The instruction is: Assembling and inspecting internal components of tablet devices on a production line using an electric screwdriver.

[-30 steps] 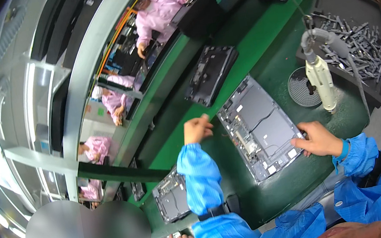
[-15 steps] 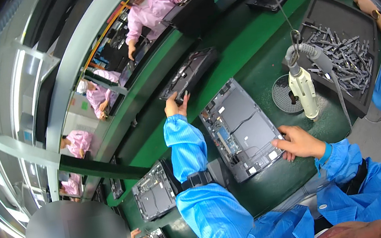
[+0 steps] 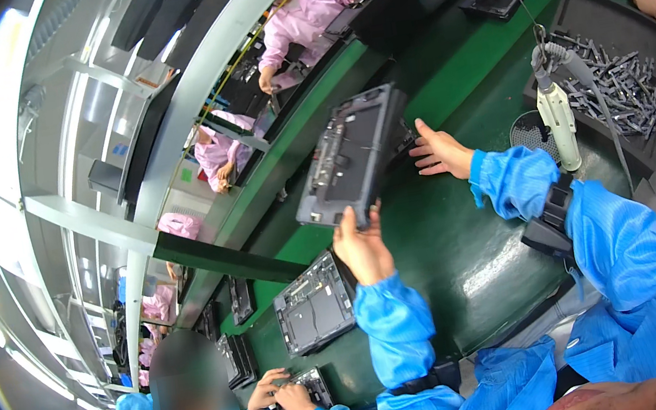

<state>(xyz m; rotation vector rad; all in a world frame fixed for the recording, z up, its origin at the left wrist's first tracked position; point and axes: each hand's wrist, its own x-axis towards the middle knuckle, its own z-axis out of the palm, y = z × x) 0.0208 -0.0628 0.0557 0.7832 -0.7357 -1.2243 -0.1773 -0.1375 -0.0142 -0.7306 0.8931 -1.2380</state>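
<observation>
My left hand (image 3: 364, 250) grips the near edge of an opened laptop base (image 3: 354, 154), with the thumb and fingers at its lower corner. The base is dark grey, its inner parts show, and it hangs tilted over the far side of the green workbench (image 3: 470, 247). To the right of it my right hand (image 3: 443, 152) is held out with fingers apart and nothing in them. Part of another dark piece (image 3: 403, 139) shows behind the base; most of it is hidden. Another opened laptop base (image 3: 316, 304) lies on the bench left of my left forearm.
A pale electric screwdriver (image 3: 558, 124) hangs on a cable at the right, beside a round mesh dish (image 3: 531, 130). Beyond stands a black tray (image 3: 584, 18) of narrow dark strips. A co-worker's hands (image 3: 287, 396) work at the lower left. A green beam (image 3: 226, 258) crosses the left.
My right hand has let go of the laptop base that lay before me; that spot is now bare. My left hand now grips a raised base. The view has shifted.
</observation>
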